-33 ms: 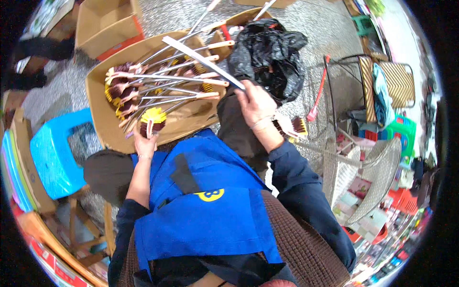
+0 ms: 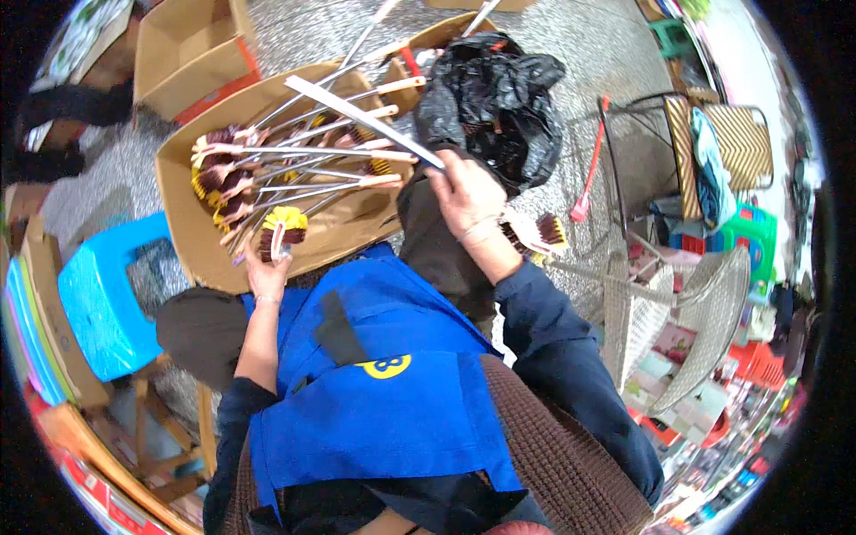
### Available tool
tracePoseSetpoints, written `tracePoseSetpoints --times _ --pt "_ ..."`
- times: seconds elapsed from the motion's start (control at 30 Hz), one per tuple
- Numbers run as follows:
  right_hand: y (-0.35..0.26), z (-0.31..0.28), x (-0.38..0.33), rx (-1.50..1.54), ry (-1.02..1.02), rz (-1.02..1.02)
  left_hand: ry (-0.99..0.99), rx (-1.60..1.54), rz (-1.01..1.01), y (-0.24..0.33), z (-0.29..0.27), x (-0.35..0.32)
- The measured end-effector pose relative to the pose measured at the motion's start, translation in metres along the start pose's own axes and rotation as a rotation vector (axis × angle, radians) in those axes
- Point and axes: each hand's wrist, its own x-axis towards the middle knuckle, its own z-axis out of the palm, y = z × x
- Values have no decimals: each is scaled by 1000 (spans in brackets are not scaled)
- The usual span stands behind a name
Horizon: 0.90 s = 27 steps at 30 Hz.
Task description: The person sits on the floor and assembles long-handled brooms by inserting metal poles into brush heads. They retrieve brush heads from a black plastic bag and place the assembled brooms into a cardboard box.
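My left hand (image 2: 267,275) grips the head end of a brush with yellow and brown bristles (image 2: 283,228) at the near edge of an open cardboard box (image 2: 183,241). Several long-handled brushes (image 2: 294,165) lie across that box, bristle heads to the left. My right hand (image 2: 464,198) is closed on the end of a long pale flat stick (image 2: 357,111) that slants up-left over the brushes. A black plastic bag (image 2: 495,98) sits just beyond my right hand.
A blue plastic stool (image 2: 102,299) stands at my left. Another open cardboard box (image 2: 192,49) lies farther back. Two short brushes (image 2: 535,234) and a red-handled tool (image 2: 590,165) lie at my right, near wire racks (image 2: 678,330) and a chair.
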Motion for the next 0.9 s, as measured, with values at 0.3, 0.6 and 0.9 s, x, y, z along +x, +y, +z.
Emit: tracePoseSetpoints --times 0.3,0.6,0.9 --pt "4 -3 0 166 92 -29 -123 283 143 -40 -10 -8" --pt "152 32 45 334 -214 499 -217 396 103 -28 -21 -17" --pt "232 115 119 377 -471 458 -281 426 98 -20 -26 -20"
